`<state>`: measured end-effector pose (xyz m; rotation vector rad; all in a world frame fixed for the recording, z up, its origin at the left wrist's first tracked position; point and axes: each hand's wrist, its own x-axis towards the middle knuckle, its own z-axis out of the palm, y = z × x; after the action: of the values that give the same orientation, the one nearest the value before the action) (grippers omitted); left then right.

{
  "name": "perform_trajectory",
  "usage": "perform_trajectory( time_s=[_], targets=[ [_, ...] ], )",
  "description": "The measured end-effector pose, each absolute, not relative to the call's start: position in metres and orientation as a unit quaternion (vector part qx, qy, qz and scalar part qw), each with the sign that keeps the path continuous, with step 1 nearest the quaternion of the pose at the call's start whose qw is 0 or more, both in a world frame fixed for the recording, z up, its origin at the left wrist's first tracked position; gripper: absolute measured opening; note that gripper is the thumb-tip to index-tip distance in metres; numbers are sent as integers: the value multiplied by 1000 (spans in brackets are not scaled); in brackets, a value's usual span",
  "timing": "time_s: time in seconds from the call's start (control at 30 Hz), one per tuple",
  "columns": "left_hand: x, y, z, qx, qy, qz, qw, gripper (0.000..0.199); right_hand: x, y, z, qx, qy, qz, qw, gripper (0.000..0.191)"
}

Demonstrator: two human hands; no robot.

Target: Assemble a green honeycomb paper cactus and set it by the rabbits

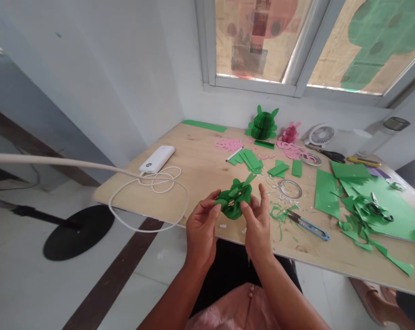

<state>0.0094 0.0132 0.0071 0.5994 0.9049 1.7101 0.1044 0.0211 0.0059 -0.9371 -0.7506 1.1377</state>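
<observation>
A green folded paper craft piece [233, 198] with rounded lobes is held up above the table's front edge. My left hand [203, 224] pinches its left side between thumb and fingers. On the other side, my right hand [257, 220] grips the lower right edge with the thumb, and its index finger points up. Gaps show through the middle of the paper. Just right of my hands lie a roll of tape [290, 189], thin green paper scraps [279, 215] and blue-handled thread snips [309, 226].
A finished-looking green paper figure [263, 124] and a smaller pink one [290, 133] stand by the wall. Green paper sheets [327, 192] and black scissors [377, 208] lie at right. A white power bank [157, 159] trails a cable [149, 230] over the left edge.
</observation>
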Motion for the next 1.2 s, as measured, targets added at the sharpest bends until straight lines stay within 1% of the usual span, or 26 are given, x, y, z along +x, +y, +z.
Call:
perform_trajectory(
  time_s=[0.3,0.5,0.7,0.83,0.93,1.2],
  targets=[
    [9,14,6,275,375,721,514,15,106,25,1,-399,-273,538,690,67],
    [8,16,4,304,371,729,489,13,106,26,2,-389,-251,552,694,66],
    [8,17,6,296,373,726,495,14,105,26,5,-386,-239,560,693,65],
    [7,18,9,268,371,723,517,14,106,27,3,-390,-241,556,693,65],
    [6,19,10,230,354,718,553,16,106,28,1,-402,-255,544,691,67],
    [-1,26,4,147,327,693,625,18,106,22,3,-408,-354,512,667,80]
  ],
)
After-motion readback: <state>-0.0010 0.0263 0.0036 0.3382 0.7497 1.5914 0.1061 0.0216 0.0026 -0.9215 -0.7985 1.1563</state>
